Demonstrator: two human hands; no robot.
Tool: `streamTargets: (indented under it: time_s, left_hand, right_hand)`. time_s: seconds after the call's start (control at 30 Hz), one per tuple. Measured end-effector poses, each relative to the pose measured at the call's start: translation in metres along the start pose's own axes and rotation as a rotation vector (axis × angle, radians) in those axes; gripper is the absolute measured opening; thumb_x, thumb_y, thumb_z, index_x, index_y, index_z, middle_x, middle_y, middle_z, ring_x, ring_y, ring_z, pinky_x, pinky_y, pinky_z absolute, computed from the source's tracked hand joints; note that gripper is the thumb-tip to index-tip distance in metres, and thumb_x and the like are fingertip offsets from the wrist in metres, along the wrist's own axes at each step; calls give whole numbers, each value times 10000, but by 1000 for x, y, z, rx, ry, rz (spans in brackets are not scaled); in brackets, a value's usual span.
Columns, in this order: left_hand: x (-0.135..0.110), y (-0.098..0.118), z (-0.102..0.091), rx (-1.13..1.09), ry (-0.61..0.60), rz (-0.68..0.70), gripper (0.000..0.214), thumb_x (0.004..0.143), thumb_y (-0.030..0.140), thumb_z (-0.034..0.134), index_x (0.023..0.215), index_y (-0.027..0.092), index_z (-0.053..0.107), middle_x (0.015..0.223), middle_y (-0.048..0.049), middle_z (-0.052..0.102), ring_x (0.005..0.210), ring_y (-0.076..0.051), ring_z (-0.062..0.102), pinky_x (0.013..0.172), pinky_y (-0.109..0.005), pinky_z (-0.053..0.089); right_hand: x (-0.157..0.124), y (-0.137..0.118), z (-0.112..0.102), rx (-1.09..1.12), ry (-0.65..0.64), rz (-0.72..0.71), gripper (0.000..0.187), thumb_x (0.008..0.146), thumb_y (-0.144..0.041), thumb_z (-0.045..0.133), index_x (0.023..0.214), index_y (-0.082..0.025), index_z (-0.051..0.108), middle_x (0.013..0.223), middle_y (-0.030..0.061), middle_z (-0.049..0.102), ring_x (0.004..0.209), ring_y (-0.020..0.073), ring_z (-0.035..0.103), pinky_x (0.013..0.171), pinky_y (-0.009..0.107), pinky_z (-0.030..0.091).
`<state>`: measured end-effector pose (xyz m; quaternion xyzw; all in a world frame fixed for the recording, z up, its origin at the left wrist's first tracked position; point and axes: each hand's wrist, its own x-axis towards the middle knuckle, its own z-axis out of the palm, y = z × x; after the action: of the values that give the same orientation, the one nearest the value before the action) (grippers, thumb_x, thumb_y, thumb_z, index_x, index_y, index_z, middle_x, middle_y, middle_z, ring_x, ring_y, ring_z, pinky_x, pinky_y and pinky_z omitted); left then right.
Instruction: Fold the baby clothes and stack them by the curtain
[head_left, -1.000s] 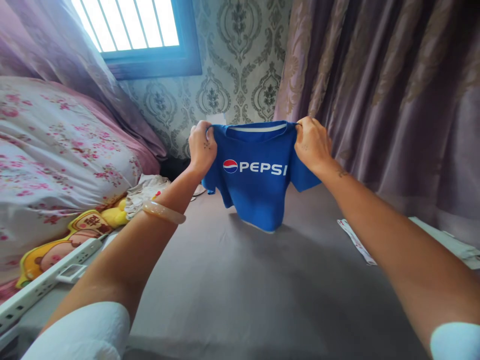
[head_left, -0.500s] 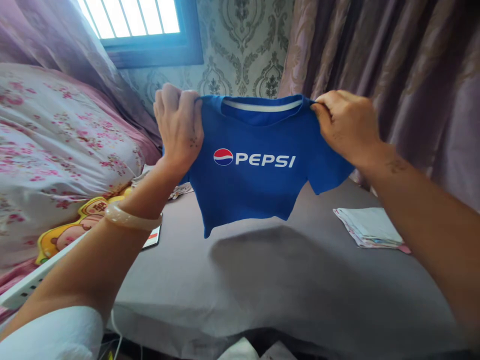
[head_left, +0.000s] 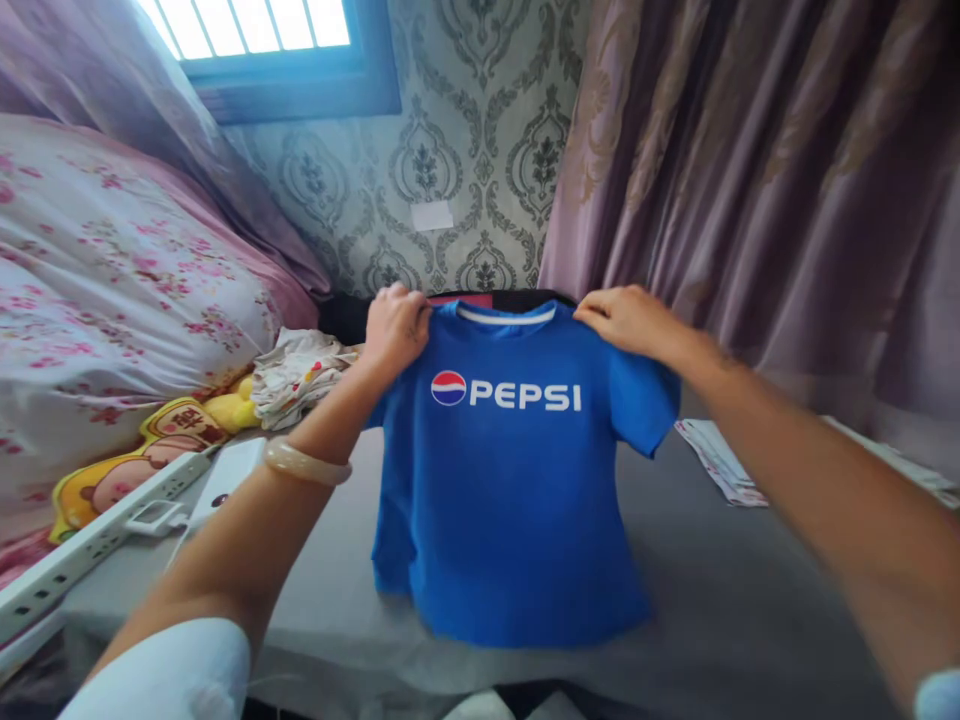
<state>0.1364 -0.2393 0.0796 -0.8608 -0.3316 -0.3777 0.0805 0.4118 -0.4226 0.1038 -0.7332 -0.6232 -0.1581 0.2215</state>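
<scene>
A blue short-sleeved T-shirt (head_left: 510, 500) with a white PEPSI print hangs spread out between my two hands, its front facing me. My left hand (head_left: 399, 325) is closed on the shoulder at the left of the neckline. On the other shoulder, my right hand (head_left: 630, 318) pinches the fabric between thumb and fingers. The shirt's lower hem hangs near the front part of the grey sheet (head_left: 322, 580); I cannot tell whether it touches. A pale bangle (head_left: 307, 463) sits on my left wrist.
At the left lie a white power strip (head_left: 97, 535) with a plug, a yellow cartoon cushion (head_left: 112, 485) and crumpled white clothes (head_left: 296, 375). Folded cloths (head_left: 720, 460) lie at the right. Curtains (head_left: 720, 180) and a papered wall (head_left: 480, 150) stand behind.
Both hands have lowered the T-shirt and moved slightly closer together. The shirt's body, swung up and foreshortened before, now hangs down at full length.
</scene>
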Motion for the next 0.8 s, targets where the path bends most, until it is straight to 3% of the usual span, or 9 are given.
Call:
streamTargets:
  time_s: [0.13, 0.27, 0.43, 0.8]
  left_hand:
    - [-29, -14, 77, -4, -152, -62, 261, 888, 289, 425, 889, 201, 671, 909, -113, 607, 923, -272, 552, 840, -403, 420]
    - [-48, -19, 124, -7, -207, -107, 296, 916, 278, 393, 916, 185, 674, 940, -132, 604, 928, -279, 555, 835, -403, 413]
    - [-51, -23, 158, 40, -224, -122, 330, 950, 283, 360, 975, 176, 671, 993, -138, 610, 953, -282, 543, 834, -397, 399]
    - [-43, -37, 212, 103, -348, -188, 331, 965, 281, 367, 1029, 172, 673, 1051, -134, 610, 994, -271, 525, 817, -366, 370]
  right_hand:
    - [-13, 12, 65, -135, -206, 58, 305, 964, -380, 419, 1029, -268, 694, 1075, 69, 725, 990, 265, 654, 758, 351, 469]
    - [-24, 21, 108, -166, -265, 84, 348, 994, -379, 349, 1050, -248, 666, 1128, 108, 694, 1035, 283, 637, 774, 358, 451]
    - [-23, 36, 141, -209, -296, 109, 374, 1012, -389, 300, 1091, -249, 638, 1149, 99, 670, 1032, 271, 632, 778, 350, 441]
    - [4, 66, 205, -279, -425, 128, 378, 1029, -391, 277, 1119, -256, 619, 1160, 70, 648, 1035, 229, 619, 794, 319, 428]
